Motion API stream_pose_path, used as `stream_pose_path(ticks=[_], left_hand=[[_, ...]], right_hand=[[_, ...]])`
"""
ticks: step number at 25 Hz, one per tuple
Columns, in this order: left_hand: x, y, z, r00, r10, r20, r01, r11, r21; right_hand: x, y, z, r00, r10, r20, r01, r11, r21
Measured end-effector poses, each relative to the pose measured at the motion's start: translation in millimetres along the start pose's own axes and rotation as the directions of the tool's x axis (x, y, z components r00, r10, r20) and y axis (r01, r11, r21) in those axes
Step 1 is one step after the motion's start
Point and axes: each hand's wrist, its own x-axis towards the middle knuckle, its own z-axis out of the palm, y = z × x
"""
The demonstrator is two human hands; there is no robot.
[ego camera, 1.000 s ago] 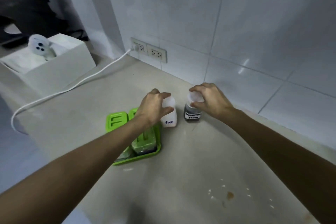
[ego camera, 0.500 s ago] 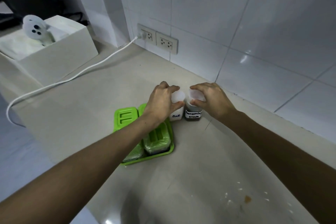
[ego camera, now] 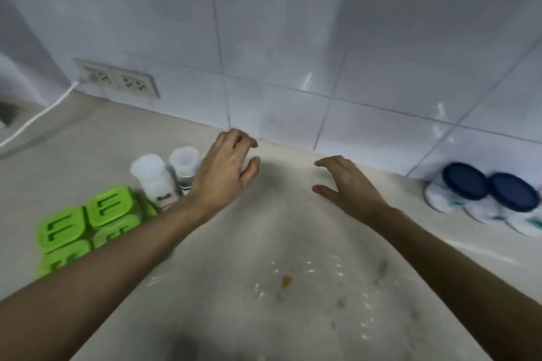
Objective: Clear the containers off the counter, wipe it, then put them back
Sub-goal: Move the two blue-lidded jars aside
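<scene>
Beige counter (ego camera: 272, 231) carries two white-lidded jars (ego camera: 152, 182), four green lids (ego camera: 110, 206), two blue-lidded tubs (ego camera: 466, 190); labels blurred. Left hand (ego camera: 223, 176) and right hand (ego camera: 349, 187) spread, empty.

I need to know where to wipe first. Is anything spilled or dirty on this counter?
Yes. Brown spots and scattered pale specks mark the counter in front, between the forearms. The containers stand upright and look intact, though the picture is blurred.

Left hand (ego camera: 221, 174): off the salt jar (ego camera: 152, 180), now spread empty.
Right hand (ego camera: 349, 187): let go of the dark-labelled jar (ego camera: 184, 165) (moved rightward).
</scene>
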Motion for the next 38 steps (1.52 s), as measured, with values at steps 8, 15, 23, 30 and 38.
stream_pose_path(ticks=[8,15,23,30,38], left_hand=[[61,206,128,0.927,0.089,0.364,0.011,0.964,-0.264],[109,337,222,0.869,0.022,0.495,0.14,0.947,-0.288],[111,344,249,0.909,-0.076,0.41,0.208,0.935,-0.286],[47,219,132,0.943,-0.141,0.301,0.228,0.934,-0.277],[-69,32,1,0.887,-0.442,0.135,0.448,0.894,-0.018]], right_hand=[[-103,186,-108,0.948,0.284,-0.141,-0.317,0.848,-0.424],[-112,266,-135,0.842,0.538,0.044,-0.511,0.821,-0.254],[-113,283,-125,0.878,0.478,-0.024,-0.445,0.796,-0.41],[-88,175,-82,0.944,0.287,-0.162,-0.292,0.957,-0.002],[-11,-43,9,0.999,0.018,-0.05,-0.003,0.961,0.276]])
